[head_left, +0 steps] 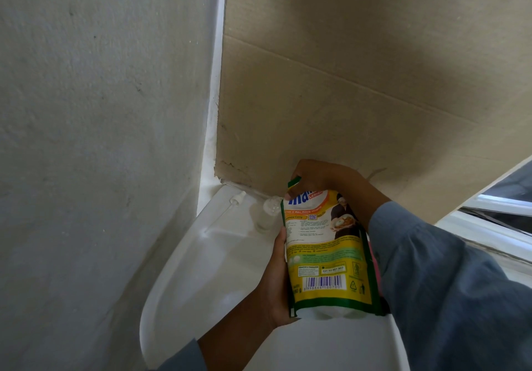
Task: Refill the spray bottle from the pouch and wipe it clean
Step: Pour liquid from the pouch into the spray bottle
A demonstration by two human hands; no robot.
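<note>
1. Both your hands are on the pouch (328, 251): your left hand (277, 281) is wrapped around its lower left edge and base, and your right hand (322, 176) pinches the green top corner.
2. If that pinch is a tear, a sudden rip while your left hand squeezes could, I judge, push liquid out before the pouch is over anything.
3. The spray bottle (266, 215) stands open just beside the pouch's top, near the back corner of the white table (178, 284). It looks light and narrow-necked; a nudge from the pouch could tip it.
4. Its sprayer head and tube (227, 208) lie further left along the back edge, near the wall, where spill could reach them.
</note>
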